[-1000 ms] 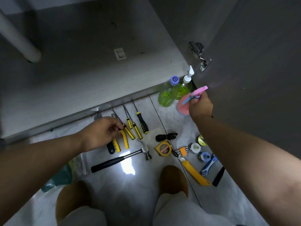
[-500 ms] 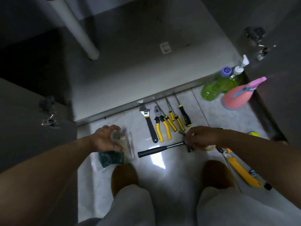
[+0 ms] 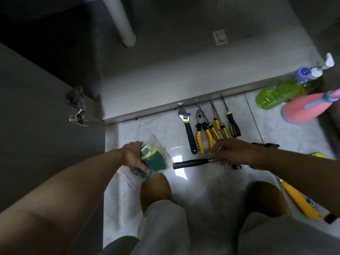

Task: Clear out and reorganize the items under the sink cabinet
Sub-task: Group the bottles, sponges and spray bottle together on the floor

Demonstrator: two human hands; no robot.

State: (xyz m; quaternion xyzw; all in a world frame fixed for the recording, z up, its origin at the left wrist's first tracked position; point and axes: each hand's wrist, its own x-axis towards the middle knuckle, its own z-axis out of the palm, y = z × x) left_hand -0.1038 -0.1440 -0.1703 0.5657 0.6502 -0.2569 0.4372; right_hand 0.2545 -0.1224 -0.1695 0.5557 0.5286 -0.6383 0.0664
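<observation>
Right hand [image 3: 233, 153], off the spray bottle [image 3: 301, 109], grips hammer [image 3: 191, 163] (fingers curled); left hand [image 3: 131, 156] grips sponge bag [image 3: 156, 160].

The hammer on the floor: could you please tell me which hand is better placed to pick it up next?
Right, probably: the right hand lies over the head end of the hammer, while the left hand grips the sponge bag.

On the floor [image 3: 211, 184] before the cabinet [image 3: 184, 74], a row runs left to right: wrench [image 3: 188, 129], pliers [image 3: 201, 133], screwdrivers [image 3: 223, 128]. Nearer the person the hammer [image 3: 191, 163] lies crosswise, handle leftward, with the bag [image 3: 156, 159] to its left. The bottles [image 3: 276, 92] stand far right, the sprayer [image 3: 301, 109] just before them. The pipe [image 3: 121, 21] hangs inside the cabinet, back left.
</observation>
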